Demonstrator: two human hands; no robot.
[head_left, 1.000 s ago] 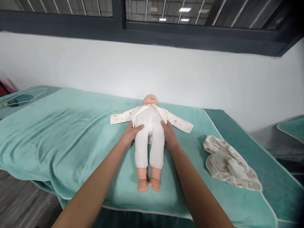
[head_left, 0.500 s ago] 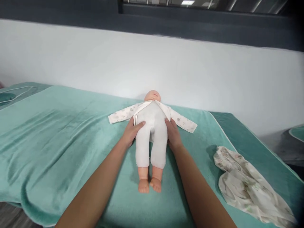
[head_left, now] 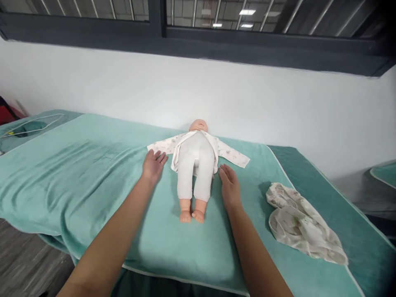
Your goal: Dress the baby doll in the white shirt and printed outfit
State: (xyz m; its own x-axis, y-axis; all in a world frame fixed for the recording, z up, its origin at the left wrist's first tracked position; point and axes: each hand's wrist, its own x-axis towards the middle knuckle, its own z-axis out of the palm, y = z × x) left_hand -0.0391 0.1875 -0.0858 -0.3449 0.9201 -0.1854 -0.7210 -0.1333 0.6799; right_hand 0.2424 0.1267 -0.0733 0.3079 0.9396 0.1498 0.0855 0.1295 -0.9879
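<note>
A baby doll [head_left: 196,150] lies on its back with its head by the wall and its feet toward me. Its arms are in the sleeves of a white patterned top [head_left: 232,154], which hangs open at the front over the white body. My left hand [head_left: 154,165] is just below the sleeve on the left, fingers spread, holding nothing. On the other side my right hand [head_left: 229,183] is beside the doll's hip, apart from it, with its fingers extended and nothing in them.
A green blanket [head_left: 102,173] covers the surface under the doll. Crumpled patterned cloth [head_left: 305,227] lies at the right. Behind stand a white wall [head_left: 123,86] and a dark window frame [head_left: 216,43]. A looped white cord is at the far left.
Both hands have let go of the doll's sides and moved outward, the left one farther. The doll lies in the same place. The view has tilted up, showing more of the window.
</note>
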